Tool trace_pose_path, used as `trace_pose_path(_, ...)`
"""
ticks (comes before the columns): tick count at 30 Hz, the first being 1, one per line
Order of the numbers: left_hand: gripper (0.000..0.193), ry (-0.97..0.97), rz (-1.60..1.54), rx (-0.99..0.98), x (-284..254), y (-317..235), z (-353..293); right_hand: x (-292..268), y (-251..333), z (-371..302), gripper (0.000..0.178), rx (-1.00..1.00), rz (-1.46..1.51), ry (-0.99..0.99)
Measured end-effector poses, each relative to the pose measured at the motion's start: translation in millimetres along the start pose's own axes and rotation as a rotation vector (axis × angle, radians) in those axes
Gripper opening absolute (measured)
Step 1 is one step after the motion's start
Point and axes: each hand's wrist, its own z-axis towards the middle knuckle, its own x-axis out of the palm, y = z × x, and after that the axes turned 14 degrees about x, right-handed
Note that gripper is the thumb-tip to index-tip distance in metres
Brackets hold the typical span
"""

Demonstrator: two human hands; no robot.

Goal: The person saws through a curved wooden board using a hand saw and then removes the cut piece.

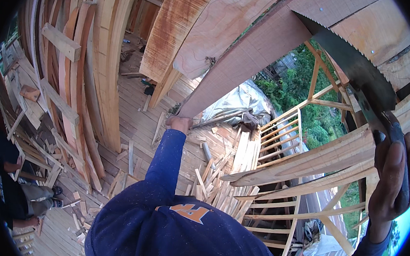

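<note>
My left arm, in a navy sleeve, reaches forward to the near end of a long brownish plank (248, 59). There my left hand (180, 124) is closed around the plank's end. On the right side, my right hand (396, 174) is raised and wrapped about the dark handle of a handsaw (357, 58). The saw's toothed blade points up and left, and its tip overlaps the plank's face in view. Whether the blade touches the wood I cannot tell. Beside the plank, a broad board with a rough brown face (179, 26) slants down to its left.
Tall boards (107, 59) lean at the left. Offcuts (211, 176) litter the plank floor (140, 137). Curved beams (307, 159) jut in from the right, above open framing (280, 135) with greenery beyond. A co-worker's legs (40, 200) show at the lower left.
</note>
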Motion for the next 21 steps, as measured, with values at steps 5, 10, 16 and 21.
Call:
trace_pose_path(5,0.055,-0.002,0.011,-0.042,0,19,-25,-26,-11,-50,0.040,0.284,0.262,-0.069)
trace_pose_path(10,0.054,-0.044,0.017,-0.016,1,35,-30,-27,3,-34,0.035,0.233,0.215,0.021)
trace_pose_path(16,0.053,-0.070,-0.027,0.049,2,6,-32,1,25,-1,0.036,0.029,0.044,-0.076)
trace_pose_path(21,0.052,-0.104,-0.028,0.019,-1,16,-54,-32,-1,-72,0.037,0.362,0.393,-0.162)
